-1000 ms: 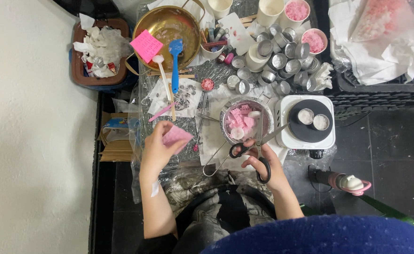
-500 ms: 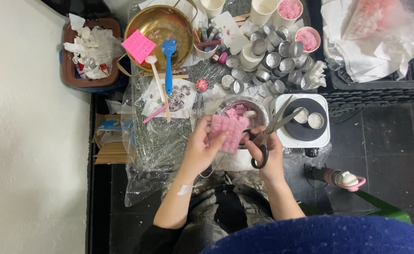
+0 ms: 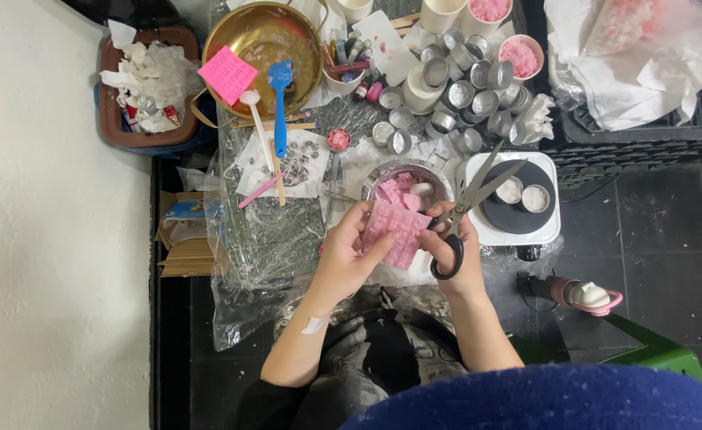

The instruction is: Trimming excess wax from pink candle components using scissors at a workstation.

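1. Table, plastic-covered: brass bowl at far edge, holding a pink block.
2. Glass bowl nearer the brass bowl's right: pink wax chunks inside.
3. Left hand grips pink wax slab over glass bowl; best kept steady there.
4. Right hand holds scissors, blades parted.

The left hand pinches a pink studded slab by its left side, and the right hand touches its right side while carrying black-handled scissors, blades parted. Just behind sits a bowl of pink pieces, near the worktop's front edge.
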